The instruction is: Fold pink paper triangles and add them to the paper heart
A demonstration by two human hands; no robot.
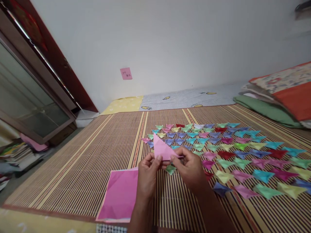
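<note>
A pink sheet of paper (162,148), folded into a triangle, is held up over the mat between my two hands. My left hand (148,173) pinches its lower left corner between thumb and fingers. At the lower right corner, my right hand (190,166) grips the paper the same way. Beside my left wrist lies a stack of square paper (119,194) with a magenta sheet on top. Rows of small folded paper pieces (240,146) in many colours spread behind and to the right of my hands.
A striped bamboo mat (80,161) covers the bed. Folded bedding (269,108) is piled at the far right. A pink note (126,73) sticks to the white wall (170,42). At the left stand a glass-panelled door (34,97) and a pile of books (18,153).
</note>
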